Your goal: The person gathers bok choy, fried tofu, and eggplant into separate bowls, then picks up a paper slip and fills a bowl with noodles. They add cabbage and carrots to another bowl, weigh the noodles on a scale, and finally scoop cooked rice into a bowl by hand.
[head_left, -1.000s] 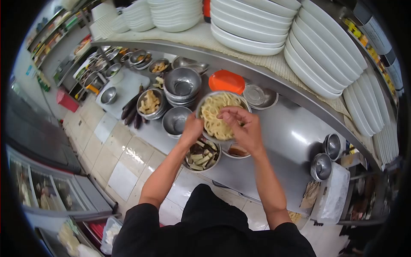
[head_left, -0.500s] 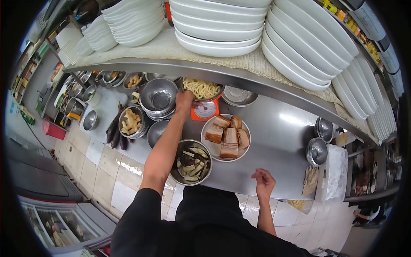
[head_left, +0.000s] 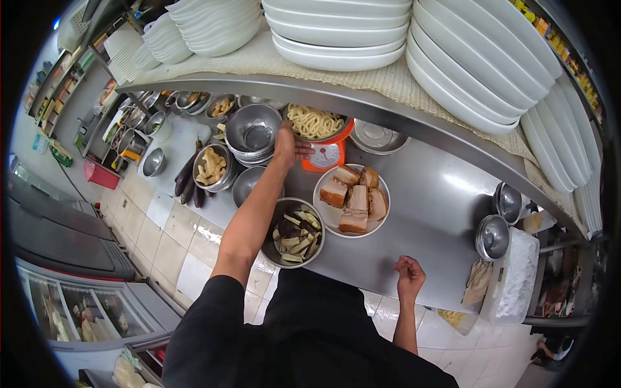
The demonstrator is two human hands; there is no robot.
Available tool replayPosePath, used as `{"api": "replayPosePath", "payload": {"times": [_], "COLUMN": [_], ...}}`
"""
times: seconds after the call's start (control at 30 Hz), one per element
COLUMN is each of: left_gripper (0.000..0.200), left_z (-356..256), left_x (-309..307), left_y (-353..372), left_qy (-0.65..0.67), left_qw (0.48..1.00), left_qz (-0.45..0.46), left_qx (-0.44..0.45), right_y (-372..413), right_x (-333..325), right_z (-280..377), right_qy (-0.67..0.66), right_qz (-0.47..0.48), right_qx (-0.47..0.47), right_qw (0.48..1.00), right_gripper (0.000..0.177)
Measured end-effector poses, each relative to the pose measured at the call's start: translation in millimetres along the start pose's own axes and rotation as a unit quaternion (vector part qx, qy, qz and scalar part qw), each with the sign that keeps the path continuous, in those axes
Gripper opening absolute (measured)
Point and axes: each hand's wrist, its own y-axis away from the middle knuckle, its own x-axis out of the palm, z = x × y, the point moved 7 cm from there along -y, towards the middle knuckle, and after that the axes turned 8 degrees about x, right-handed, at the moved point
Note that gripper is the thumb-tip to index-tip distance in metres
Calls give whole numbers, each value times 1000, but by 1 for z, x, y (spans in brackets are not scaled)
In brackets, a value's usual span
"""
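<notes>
My left hand (head_left: 291,145) reaches forward beside the metal bowl of thick pale noodles (head_left: 315,121), its fingers stretched out and holding nothing. That bowl rests on an orange dial scale (head_left: 325,155), and my fingertips overlap the scale's left edge. Next to my wrist stands a stack of metal bowls (head_left: 253,129). Close to my body, my right hand (head_left: 409,277) hangs over the counter's front edge, fingers curled in with nothing in them. Between the hands are a white plate (head_left: 328,216) with several pork belly blocks and a metal bowl of cut eggplant (head_left: 297,238).
A low shelf (head_left: 349,87) with stacked white dishes (head_left: 339,39) overhangs the counter (head_left: 427,213). Whole eggplants (head_left: 189,178) and a bowl of pale yellow pieces (head_left: 211,167) lie left. Small metal bowls (head_left: 493,236) and a white-filled plastic bin (head_left: 516,275) stand right.
My left hand's fingers have straightened and come off the noodle bowl's rim. My right hand stays low by the counter edge, its fingers curled a little tighter. The view has shifted slightly.
</notes>
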Motion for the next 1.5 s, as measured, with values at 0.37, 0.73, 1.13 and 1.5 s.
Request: {"api": "replayPosePath", "payload": {"times": [0.37,0.73,1.13,1.5], "left_gripper": [56,35,30,29], "left_z": [-1,-4,-59,-135], "left_x": [1,0,-44,-289], "left_y": [3,-18,57,90], "left_qy": [-58,-98,42,-6], "left_qw": [998,993,990,958], "left_qz": [-40,18,-49,-225], "left_qx": [-2,57,124,178], "right_y": [-14,-40,-350,-330], "right_x": [-27,-137,-307,-274], "right_z": [14,104,31,74], "right_qy": [-46,215,731,742], "right_qz": [-40,-307,-84,-178], "right_qx": [-28,-156,4,-26], "right_qw": [998,914,678,646], "right_gripper": [9,21,50,26]}}
